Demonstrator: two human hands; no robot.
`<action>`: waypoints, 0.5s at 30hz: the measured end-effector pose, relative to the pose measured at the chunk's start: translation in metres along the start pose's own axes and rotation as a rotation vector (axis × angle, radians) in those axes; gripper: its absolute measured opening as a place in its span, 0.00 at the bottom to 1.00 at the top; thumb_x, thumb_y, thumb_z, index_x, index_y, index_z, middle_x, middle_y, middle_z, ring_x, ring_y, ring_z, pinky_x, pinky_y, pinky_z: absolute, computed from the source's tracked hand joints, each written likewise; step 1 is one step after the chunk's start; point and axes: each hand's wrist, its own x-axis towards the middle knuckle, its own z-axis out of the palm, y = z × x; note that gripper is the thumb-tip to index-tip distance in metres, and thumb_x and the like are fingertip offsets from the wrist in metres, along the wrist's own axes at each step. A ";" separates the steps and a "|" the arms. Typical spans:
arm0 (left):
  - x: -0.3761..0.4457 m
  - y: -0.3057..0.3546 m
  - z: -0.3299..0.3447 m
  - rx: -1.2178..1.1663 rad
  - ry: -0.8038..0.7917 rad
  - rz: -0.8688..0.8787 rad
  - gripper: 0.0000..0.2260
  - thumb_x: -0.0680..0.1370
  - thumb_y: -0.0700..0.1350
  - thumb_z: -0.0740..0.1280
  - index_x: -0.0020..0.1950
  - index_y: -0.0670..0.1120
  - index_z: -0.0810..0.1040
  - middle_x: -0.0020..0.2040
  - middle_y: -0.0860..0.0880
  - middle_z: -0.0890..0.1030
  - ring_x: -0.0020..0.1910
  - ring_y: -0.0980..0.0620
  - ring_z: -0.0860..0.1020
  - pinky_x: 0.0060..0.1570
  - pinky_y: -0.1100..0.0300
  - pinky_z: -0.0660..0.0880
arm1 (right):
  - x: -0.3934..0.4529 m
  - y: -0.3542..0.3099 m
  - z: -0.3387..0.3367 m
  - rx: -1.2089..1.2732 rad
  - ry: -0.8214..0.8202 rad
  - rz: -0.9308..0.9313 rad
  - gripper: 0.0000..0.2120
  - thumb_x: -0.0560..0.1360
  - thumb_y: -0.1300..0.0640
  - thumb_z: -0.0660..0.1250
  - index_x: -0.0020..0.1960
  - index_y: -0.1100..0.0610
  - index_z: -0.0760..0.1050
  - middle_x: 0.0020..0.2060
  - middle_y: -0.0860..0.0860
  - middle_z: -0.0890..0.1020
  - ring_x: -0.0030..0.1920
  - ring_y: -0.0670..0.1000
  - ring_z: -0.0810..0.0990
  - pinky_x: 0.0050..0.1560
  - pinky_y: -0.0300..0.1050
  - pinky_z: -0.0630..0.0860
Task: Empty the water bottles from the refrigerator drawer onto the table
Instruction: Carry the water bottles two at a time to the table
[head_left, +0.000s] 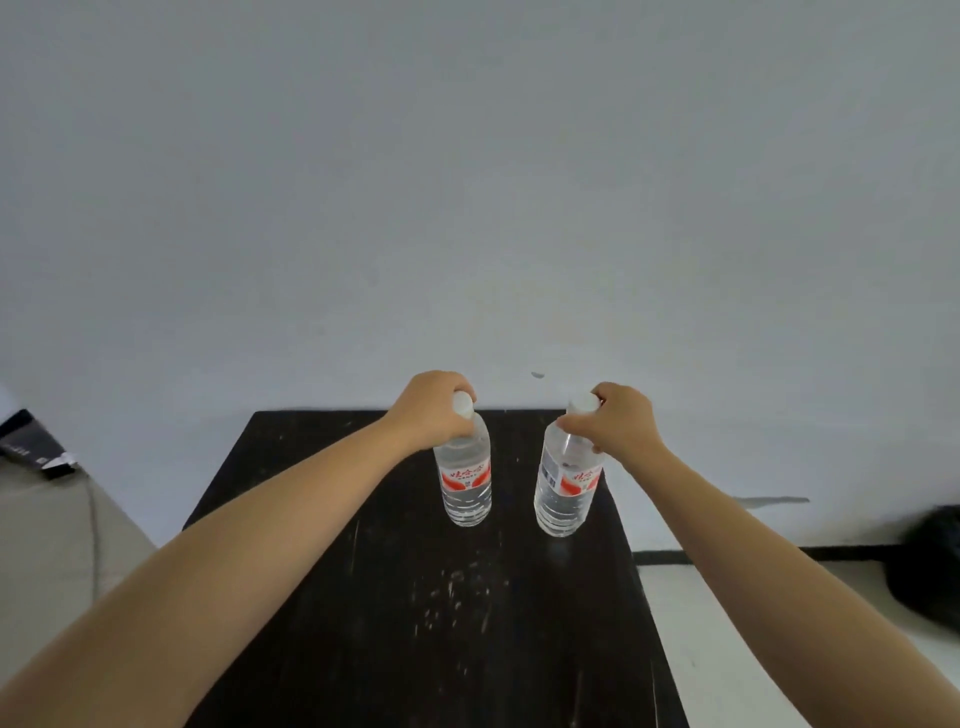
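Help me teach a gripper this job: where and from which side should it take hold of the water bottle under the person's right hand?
Probably at the neck, just under the white cap, coming from above. The right bottle stands roughly upright on the black table, so its top is open to reach, and the right hand already grips it there. The left bottle stands apart, leaving room.

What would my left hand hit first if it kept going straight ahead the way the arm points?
Probably the plain grey wall beyond the black table; the left hand already grips the clear plastic water bottle.

black box, dark bag
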 end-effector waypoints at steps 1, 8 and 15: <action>0.018 -0.002 0.002 -0.013 0.006 -0.010 0.16 0.73 0.40 0.69 0.60 0.41 0.76 0.60 0.45 0.78 0.60 0.47 0.75 0.52 0.63 0.69 | 0.020 0.000 0.004 0.019 0.005 0.004 0.15 0.67 0.53 0.72 0.47 0.62 0.76 0.39 0.53 0.77 0.42 0.57 0.82 0.40 0.43 0.74; 0.143 -0.018 0.030 -0.051 -0.010 0.021 0.16 0.74 0.39 0.67 0.62 0.42 0.76 0.62 0.46 0.78 0.62 0.47 0.74 0.59 0.60 0.70 | 0.140 0.002 0.033 0.075 0.058 0.075 0.13 0.69 0.53 0.71 0.42 0.59 0.69 0.37 0.52 0.74 0.40 0.51 0.72 0.30 0.34 0.61; 0.250 -0.027 0.069 -0.077 -0.084 0.069 0.18 0.74 0.38 0.68 0.63 0.43 0.75 0.63 0.45 0.78 0.63 0.47 0.74 0.61 0.57 0.71 | 0.232 0.017 0.059 0.095 0.074 0.149 0.12 0.70 0.55 0.71 0.43 0.61 0.70 0.38 0.54 0.73 0.40 0.51 0.71 0.29 0.34 0.61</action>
